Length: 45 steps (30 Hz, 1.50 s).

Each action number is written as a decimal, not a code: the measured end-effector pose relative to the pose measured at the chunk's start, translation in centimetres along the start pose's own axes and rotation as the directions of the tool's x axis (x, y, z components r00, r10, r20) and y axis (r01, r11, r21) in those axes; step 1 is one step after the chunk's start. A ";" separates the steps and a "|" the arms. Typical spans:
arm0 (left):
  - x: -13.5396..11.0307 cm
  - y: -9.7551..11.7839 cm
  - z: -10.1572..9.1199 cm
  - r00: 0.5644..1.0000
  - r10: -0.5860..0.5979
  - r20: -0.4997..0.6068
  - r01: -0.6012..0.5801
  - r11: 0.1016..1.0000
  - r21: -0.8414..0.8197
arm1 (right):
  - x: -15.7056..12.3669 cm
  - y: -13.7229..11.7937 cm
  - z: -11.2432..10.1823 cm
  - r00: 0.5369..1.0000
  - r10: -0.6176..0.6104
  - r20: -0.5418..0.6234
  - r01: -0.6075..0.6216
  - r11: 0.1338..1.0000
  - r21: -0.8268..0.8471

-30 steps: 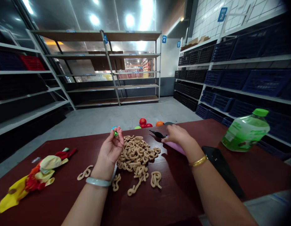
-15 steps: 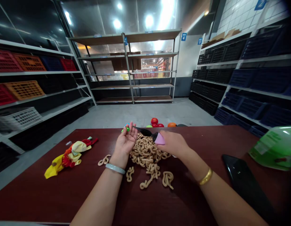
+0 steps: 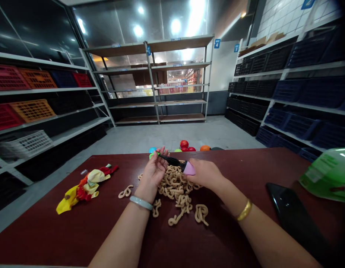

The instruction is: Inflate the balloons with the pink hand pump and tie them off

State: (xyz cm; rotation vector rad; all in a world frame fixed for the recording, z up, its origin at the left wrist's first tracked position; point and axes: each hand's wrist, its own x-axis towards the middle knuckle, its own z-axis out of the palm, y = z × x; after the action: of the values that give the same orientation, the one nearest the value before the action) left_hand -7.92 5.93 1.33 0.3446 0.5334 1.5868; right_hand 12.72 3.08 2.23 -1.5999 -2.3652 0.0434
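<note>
Table (image 3: 72,238) free near-left; coils (image 3: 175,188) likely crowd beneath the right hand (image 3: 204,174).

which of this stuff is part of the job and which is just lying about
In use:
small green piece, at the left hand's fingers
pink-and-black tool, in the right hand, its tip at the green piece

Apparently just lying about:
tan coiled strands
limp coloured pieces, perhaps spares
flat black object
green container
</note>
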 end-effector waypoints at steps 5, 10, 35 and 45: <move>-0.1 -0.4 -0.1 0.999 0.036 0.034 -0.037 0.998 0.041 | 0.0 0.0 0.0 1.000 0.015 0.003 -0.015 1.000 0.021; -0.8 -1.0 0.5 0.998 0.033 0.062 -0.040 0.992 0.119 | -0.1 -0.1 -0.3 1.000 0.024 0.018 -0.025 0.999 0.042; -0.3 -1.5 -0.4 0.982 0.165 0.097 -0.177 0.975 0.136 | -0.1 -0.4 -0.3 0.998 0.049 0.051 -0.053 0.995 0.089; -1.1 -2.0 0.2 0.990 0.091 0.111 -0.121 0.946 0.301 | 0.0 0.5 -0.1 1.000 0.016 -0.011 -0.015 0.993 0.113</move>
State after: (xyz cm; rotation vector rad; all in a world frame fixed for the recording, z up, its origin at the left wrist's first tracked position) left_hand -6.05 4.87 0.56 0.6914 0.6988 1.5818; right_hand 13.20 3.28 2.23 -1.5611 -2.2975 0.1675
